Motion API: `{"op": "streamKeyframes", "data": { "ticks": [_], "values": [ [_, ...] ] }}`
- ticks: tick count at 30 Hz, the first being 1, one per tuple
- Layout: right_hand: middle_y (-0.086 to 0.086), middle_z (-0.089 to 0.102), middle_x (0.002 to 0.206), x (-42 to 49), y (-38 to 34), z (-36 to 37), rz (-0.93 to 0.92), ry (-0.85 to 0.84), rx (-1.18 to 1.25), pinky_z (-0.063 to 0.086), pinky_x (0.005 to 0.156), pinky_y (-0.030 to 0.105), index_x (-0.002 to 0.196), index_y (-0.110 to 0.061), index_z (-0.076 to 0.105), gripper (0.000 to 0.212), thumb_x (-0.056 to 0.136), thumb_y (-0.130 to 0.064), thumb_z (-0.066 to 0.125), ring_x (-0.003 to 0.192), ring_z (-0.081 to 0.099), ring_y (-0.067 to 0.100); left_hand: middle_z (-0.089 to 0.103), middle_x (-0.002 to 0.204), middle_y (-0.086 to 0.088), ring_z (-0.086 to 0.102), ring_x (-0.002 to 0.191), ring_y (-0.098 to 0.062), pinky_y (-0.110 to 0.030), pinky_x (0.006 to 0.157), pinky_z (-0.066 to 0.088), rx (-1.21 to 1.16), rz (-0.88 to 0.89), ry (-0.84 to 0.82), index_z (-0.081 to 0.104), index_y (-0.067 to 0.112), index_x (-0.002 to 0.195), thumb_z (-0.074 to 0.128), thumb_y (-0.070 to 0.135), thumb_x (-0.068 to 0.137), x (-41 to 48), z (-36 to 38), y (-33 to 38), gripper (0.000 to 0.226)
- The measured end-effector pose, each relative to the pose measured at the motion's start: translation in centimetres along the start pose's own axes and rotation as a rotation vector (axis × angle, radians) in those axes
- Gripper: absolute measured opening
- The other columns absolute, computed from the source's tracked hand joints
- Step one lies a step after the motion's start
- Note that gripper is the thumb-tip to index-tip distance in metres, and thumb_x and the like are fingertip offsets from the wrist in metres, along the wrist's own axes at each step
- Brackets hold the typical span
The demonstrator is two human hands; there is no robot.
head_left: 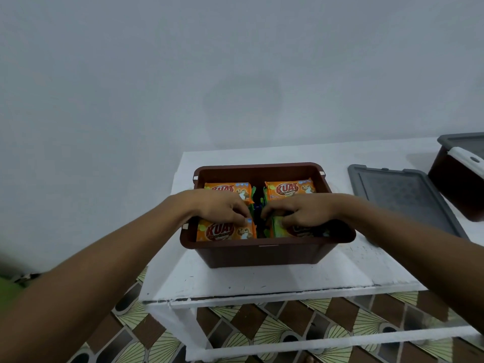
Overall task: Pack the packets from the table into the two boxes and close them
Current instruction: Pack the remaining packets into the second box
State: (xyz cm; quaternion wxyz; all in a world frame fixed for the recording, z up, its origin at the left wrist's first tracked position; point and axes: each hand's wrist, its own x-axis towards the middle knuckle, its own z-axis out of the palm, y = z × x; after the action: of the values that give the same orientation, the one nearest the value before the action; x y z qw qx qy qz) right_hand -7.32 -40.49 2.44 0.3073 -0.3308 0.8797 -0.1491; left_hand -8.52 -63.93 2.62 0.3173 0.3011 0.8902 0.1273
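Note:
An open brown box (pixel 267 254) stands on the white table (pixel 262 279). It holds several orange KUAT packets: two at the back (pixel 290 189), one at the front left (pixel 222 231) and one at the front right (pixel 301 230). My left hand (pixel 222 208) reaches inside, its curled fingertips gripping the top edge of the front left packet. Across the middle gap, my right hand (pixel 298 212) curls its fingers round the front right packet and partly hides it. A second brown box (pixel 461 176) with a grey lid on it sits at the far right.
A loose grey lid (pixel 403 197) lies flat on the table right of the open box. The wall stands directly behind the table. Patterned floor tiles (pixel 262 326) show below the table's front edge.

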Motion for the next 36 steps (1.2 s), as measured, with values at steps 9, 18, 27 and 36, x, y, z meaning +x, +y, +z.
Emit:
{"op": "streamKeyframes", "data": {
  "ticks": [9, 18, 27, 36],
  "values": [
    [0.003, 0.056, 0.113, 0.1, -0.7, 0.6, 0.091, -0.024, -0.155, 0.044, 0.093, 0.043, 0.131, -0.027, 0.043, 0.033, 0.099, -0.036, 0.041, 0.099, 0.054, 0.021, 0.069, 0.111, 0.007, 0.067, 0.094, -0.007, -0.029, 0.086, 0.056, -0.04, -0.012, 0.008, 0.066, 0.025, 0.12, 0.051, 0.04, 0.098, -0.5, -0.2, -0.1, 0.031],
    [-0.014, 0.062, 0.116, -4.0, 1.7, 1.5, 0.057, 0.453, -0.341, 0.049, 0.092, 0.032, 0.125, -0.036, 0.054, 0.04, 0.089, -0.05, 0.059, 0.109, 0.054, 0.009, 0.061, 0.114, 0.015, 0.052, 0.106, -0.005, -0.031, 0.092, 0.045, 0.282, 0.082, 0.649, 0.062, 0.033, 0.116, 0.067, 0.052, 0.083, -2.4, 1.1, -1.6, 0.038],
    [0.004, 0.051, 0.135, -4.3, 2.5, 2.1, 0.248, 0.834, -0.083, 0.032, 0.092, 0.021, 0.123, -0.018, 0.058, 0.048, 0.082, 0.006, 0.059, 0.122, 0.042, 0.02, 0.056, 0.126, 0.007, 0.05, 0.116, -0.01, -0.028, 0.096, 0.043, -0.166, -0.049, 0.884, 0.065, 0.025, 0.114, 0.077, 0.038, 0.078, -3.2, 3.5, -3.1, 0.04],
    [0.005, 0.058, 0.127, -4.4, 5.3, 0.7, 0.253, 0.915, 0.002, 0.036, 0.077, 0.016, 0.117, -0.015, 0.061, 0.044, 0.081, 0.011, 0.055, 0.113, 0.052, 0.021, 0.061, 0.117, 0.007, 0.054, 0.105, -0.007, -0.017, 0.085, 0.043, -0.227, -0.09, 1.036, 0.066, 0.023, 0.111, 0.072, 0.033, 0.083, -0.2, 2.5, -0.9, 0.03]
  ]
}}
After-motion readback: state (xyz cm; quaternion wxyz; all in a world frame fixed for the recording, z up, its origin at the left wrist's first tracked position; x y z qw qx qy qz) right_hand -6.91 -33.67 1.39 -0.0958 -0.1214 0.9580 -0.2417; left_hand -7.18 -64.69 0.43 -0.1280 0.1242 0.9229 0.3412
